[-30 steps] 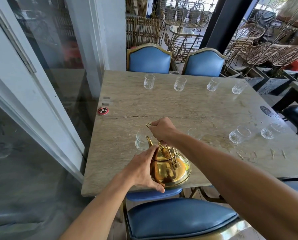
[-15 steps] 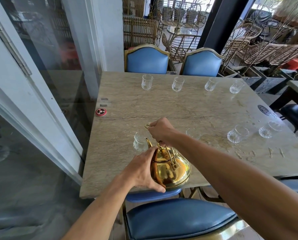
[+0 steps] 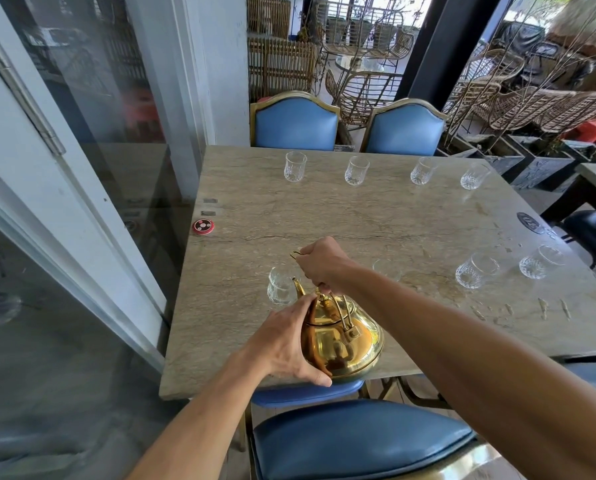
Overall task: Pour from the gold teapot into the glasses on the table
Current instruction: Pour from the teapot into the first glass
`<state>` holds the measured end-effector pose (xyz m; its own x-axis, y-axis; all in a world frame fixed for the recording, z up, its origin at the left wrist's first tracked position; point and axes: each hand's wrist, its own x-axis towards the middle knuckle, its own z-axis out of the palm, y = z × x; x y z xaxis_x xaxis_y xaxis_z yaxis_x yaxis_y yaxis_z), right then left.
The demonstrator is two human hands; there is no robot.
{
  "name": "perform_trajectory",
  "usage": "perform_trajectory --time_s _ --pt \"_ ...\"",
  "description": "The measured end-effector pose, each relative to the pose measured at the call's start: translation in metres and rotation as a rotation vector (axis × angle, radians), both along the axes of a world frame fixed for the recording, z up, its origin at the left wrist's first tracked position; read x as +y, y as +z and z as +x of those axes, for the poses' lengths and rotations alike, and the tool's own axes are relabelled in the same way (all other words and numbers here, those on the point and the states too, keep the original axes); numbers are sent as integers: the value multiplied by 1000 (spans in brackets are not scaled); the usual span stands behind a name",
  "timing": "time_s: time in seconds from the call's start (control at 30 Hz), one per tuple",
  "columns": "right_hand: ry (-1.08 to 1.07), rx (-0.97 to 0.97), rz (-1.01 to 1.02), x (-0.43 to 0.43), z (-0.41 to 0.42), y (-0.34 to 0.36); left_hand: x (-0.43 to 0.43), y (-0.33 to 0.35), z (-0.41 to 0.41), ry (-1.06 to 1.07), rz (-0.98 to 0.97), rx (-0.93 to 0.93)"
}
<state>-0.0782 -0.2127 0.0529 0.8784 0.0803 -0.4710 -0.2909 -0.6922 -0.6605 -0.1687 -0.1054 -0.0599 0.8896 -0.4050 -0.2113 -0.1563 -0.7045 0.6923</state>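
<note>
The gold teapot [image 3: 345,344] stands near the front edge of the stone table [image 3: 358,220], its spout pointing at a clear glass [image 3: 279,285] just beyond it. My right hand [image 3: 324,263] is closed around the top of the teapot's handle. My left hand [image 3: 289,341] presses flat against the teapot's left side and lid. A second near glass [image 3: 388,270] is partly hidden behind my right forearm. Two more glasses [image 3: 476,270] [image 3: 540,261] stand to the right. Several glasses line the far edge, the leftmost [image 3: 294,167].
A red round button [image 3: 203,226] lies at the table's left edge, beside a glass wall. Two blue chairs [image 3: 296,123] stand at the far side and a blue seat [image 3: 358,441] is below me. A dark round sticker [image 3: 530,221] marks the right side.
Both hands keep their hold and the teapot stays in place with its spout by the near left glass. Only the camera has shifted slightly.
</note>
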Motion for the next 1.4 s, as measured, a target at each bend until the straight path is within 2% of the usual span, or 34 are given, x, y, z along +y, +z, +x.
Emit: perform_trajectory --time_s 0.47,1.4 --pt "9 -4 -18 2 3 2 -2 11 -3 -8 -27 -51" --pt "9 40 -85 7 9 5 -1 -1 3 6 -39 -2"
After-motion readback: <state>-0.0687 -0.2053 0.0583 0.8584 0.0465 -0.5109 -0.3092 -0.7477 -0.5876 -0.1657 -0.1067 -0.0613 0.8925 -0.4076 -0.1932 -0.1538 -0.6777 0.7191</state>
